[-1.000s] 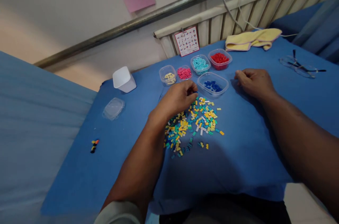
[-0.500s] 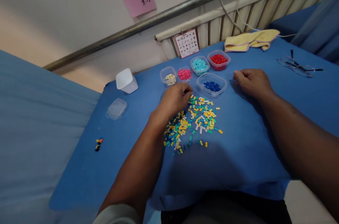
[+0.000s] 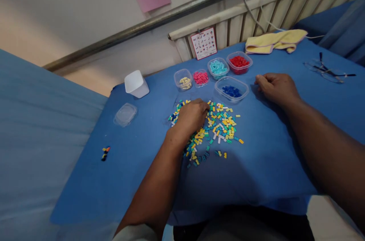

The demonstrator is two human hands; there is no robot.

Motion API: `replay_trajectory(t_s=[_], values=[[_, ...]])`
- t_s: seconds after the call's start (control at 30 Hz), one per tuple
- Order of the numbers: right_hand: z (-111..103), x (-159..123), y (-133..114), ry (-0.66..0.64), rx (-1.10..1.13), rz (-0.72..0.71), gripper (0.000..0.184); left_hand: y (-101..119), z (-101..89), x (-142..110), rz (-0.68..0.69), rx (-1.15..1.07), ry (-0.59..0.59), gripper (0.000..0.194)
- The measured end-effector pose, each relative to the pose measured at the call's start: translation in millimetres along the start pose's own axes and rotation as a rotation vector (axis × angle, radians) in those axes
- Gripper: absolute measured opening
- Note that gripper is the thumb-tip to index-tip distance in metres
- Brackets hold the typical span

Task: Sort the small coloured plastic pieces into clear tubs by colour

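Small building bricks (image 3: 225, 123) in yellow, green, teal and white lie in a loose pile on the blue cloth. Over the pile's middle, my left hand (image 3: 194, 115) is palm down with curled fingers among the bricks; what they hold, if anything, is hidden. My right hand (image 3: 275, 87) rests closed on the cloth, its thumb along the curled fingers, with nothing visible in it. Nearest to it is a clear tub (image 3: 243, 95) holding dark blue bricks (image 3: 231, 91). Behind are tubs of cream bricks (image 3: 186, 82), pink bricks (image 3: 201, 78), light blue bricks (image 3: 218, 68) and red bricks (image 3: 239, 62).
To the left stand a white container (image 3: 137, 84), a clear lid (image 3: 125, 114) and a small joined brick piece (image 3: 105, 153). A picture card (image 3: 204, 43) leans at the back. A yellow cloth (image 3: 275, 42) and glasses (image 3: 327, 72) lie at the right.
My left hand has moved from the pile's back edge toward me, down into the bricks, uncovering those behind it. My right hand stays resting on the cloth. The view has shifted slightly.
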State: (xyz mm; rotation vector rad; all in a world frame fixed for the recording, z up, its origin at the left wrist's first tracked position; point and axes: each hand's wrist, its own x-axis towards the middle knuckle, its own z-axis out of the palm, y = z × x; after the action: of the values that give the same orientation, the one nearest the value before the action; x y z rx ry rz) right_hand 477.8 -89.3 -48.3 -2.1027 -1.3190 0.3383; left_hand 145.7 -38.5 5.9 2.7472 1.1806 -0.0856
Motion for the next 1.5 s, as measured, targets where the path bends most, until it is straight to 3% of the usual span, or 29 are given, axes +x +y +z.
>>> replay_trajectory(t_s=[0.17,0.3,0.5,0.6,0.73,0.83,1.3,1.5], values=[[-0.8,-2.2,-4.1,0.026,-0.002,0.036,0.044,1.1,2.0,-2.0,0.076,-0.017,0.020,0.024],[-0.9,-3.8,-6.1,0.040,0.007,0.045,0.042,-0.8,-1.9,-2.9,0.056,-0.022,0.011,0.025],[0.4,-3.8,-3.3,0.043,0.012,0.026,0.042,-25.5,-15.6,-18.2,-0.008,-0.169,0.186,0.029],[0.5,-3.0,-2.8,0.039,0.014,0.034,0.041,-23.2,-18.0,-26.1,0.005,-0.136,0.108,0.029],[0.5,-2.4,-2.5,0.036,0.003,0.047,0.042,-4.7,-18.0,-31.1,0.010,0.029,-0.090,0.032],[1.0,-2.3,-1.0,0.042,-0.003,0.032,0.043,4.5,-18.0,-32.5,-0.008,0.112,-0.167,0.033],[2.4,-2.7,-0.9,0.047,0.001,0.030,0.042,3.4,-15.0,-31.8,-0.021,0.049,-0.147,0.029],[2.2,-2.5,-0.3,0.051,-0.007,0.030,0.042,3.6,-15.1,-33.1,-0.035,0.008,-0.114,0.018]])
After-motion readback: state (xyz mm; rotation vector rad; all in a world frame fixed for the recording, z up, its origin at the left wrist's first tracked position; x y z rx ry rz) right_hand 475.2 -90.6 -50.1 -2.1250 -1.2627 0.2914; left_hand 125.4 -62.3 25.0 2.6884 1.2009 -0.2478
